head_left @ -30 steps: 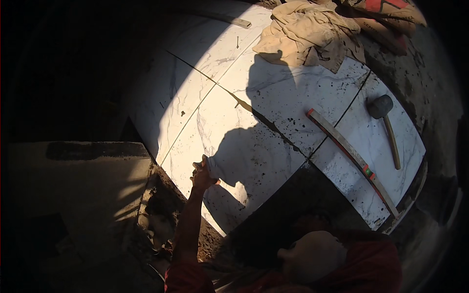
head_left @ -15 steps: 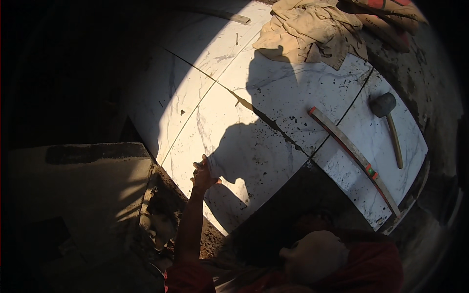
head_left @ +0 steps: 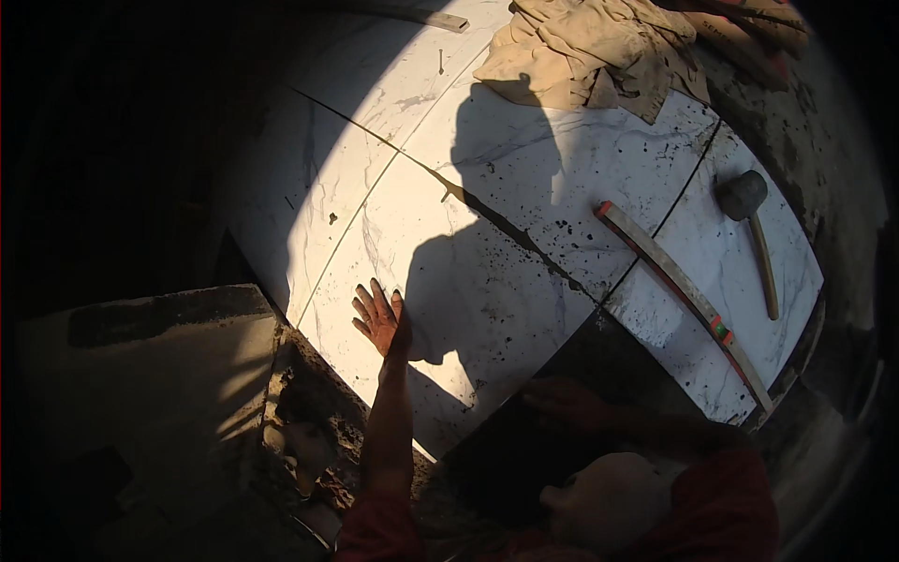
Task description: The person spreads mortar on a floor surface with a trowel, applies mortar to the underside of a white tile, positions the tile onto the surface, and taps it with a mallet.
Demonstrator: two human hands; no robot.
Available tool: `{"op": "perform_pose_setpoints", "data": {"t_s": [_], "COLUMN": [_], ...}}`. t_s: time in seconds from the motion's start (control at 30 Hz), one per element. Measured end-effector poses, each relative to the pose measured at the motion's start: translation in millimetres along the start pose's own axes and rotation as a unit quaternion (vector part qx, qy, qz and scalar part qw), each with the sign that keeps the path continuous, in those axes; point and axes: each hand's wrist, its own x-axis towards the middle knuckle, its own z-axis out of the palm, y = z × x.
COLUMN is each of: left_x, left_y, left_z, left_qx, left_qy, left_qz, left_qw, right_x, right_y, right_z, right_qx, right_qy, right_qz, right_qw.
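My left hand [head_left: 379, 318] lies flat with fingers spread on a white, grey-veined marble-look tile [head_left: 524, 309], near its left corner and partly in sunlight. It holds nothing. In deep shadow, my right hand [head_left: 562, 403] is over the dark gap [head_left: 618, 365] beside the tile's lower right edge. Its fingers are too dark to make out, and I cannot tell whether it touches the tile. Dark crumbs are scattered on the tile, and a wide dark joint [head_left: 506, 225] separates it from the tile beyond.
On the right-hand tiles lie a spirit level [head_left: 688, 300] with red ends and a rubber mallet [head_left: 743, 197] with a wooden handle. A crumpled tan cloth [head_left: 581, 51] covers the far edge. A pale slab [head_left: 187, 337] stands at the left, with rubble [head_left: 318, 431] beside it.
My left hand has gone from bent fingers to lying flat with fingers spread on the tile. My right hand has come into sight in the shadow by the tile's edge.
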Motion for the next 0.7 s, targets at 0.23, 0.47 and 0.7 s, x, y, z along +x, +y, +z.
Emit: {"op": "perform_pose_setpoints", "data": {"t_s": [0.23,0.47,0.7], "left_x": [-4.3,-3.1,-1.6], "left_y": [5.7,9.2,-5.1], "left_z": [-8.4,-3.4,0.1], "left_qx": [0.027,0.039,0.061], "left_qy": [-0.013,-0.028,-0.016], "left_qz": [-0.036,-0.045,-0.056], "left_qw": [0.999,0.998,0.996], "right_x": [286.7,346.3,375.5], "right_y": [63.9,159.5,123.0], "right_z": [-63.4,-7.9,-3.8], "right_qx": [-0.276,-0.352,-0.392], "right_qy": [0.120,0.226,0.288], "right_qz": [-0.044,-0.041,-0.138], "right_qw": [0.953,0.908,0.863]}}
